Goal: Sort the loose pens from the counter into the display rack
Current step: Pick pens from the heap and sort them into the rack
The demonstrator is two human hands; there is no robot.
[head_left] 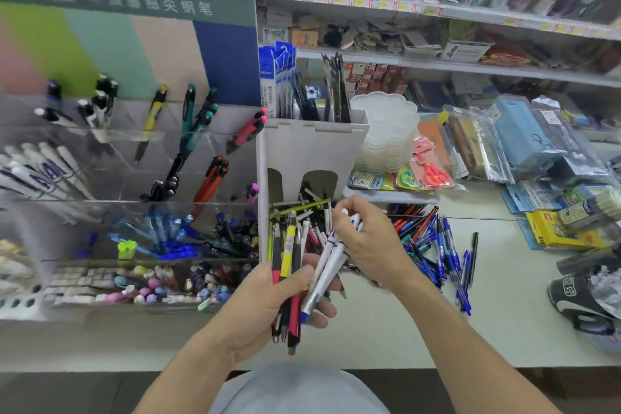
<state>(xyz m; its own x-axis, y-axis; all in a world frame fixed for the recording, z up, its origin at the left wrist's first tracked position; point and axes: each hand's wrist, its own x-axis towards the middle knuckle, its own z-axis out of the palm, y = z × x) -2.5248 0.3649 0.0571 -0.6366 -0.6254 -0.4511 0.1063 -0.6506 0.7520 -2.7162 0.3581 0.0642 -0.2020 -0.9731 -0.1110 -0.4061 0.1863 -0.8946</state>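
My left hand [268, 299] grips a bundle of pens [289, 262], black, yellow and red, held upright above the counter's front. My right hand [366, 242] pinches the upper ends of two white pens with blue tips [327, 274], which slant down across the bundle into my left palm. Behind both hands a pile of loose pens [433, 245], mostly blue and red, lies on the white counter [504, 329]. The clear acrylic display rack [117, 178] stands at the left, with pens standing in its tiered compartments.
A white cardboard pen box [312, 148] stands between rack and pile, with mixed pens spilling from its base. Stacked white palettes [386, 131], red scissors [433, 175], packaged stationery and a yellow box [557, 228] crowd the right. Stocked shelves run along the back right.
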